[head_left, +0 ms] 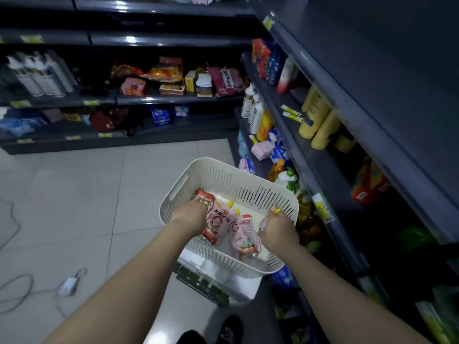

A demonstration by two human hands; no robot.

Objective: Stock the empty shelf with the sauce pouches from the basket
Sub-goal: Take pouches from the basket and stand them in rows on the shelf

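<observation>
A cream slotted basket (224, 173) stands on a white stool by the right-hand shelving. Pink and red sauce pouches with yellow caps lie inside. My left hand (190, 216) reaches into the basket's left side, its fingers closed on a pouch (205, 197) there. A second pouch (218, 223) lies just right of that hand. My right hand (278, 229) is at the basket's right side, gripping a pouch (269, 216) by its top near the yellow cap. Another pouch (244, 235) lies between my hands. The wide dark shelf (397, 78) at upper right is bare.
Shelves on the right hold yellow bottles (316, 120), white bottles (253, 108) and orange packs (370, 182). The far shelving carries snack packets (164, 73). A white charger (67, 286) with cables lies on the tiled floor at left. A black shoe (229, 330) shows below.
</observation>
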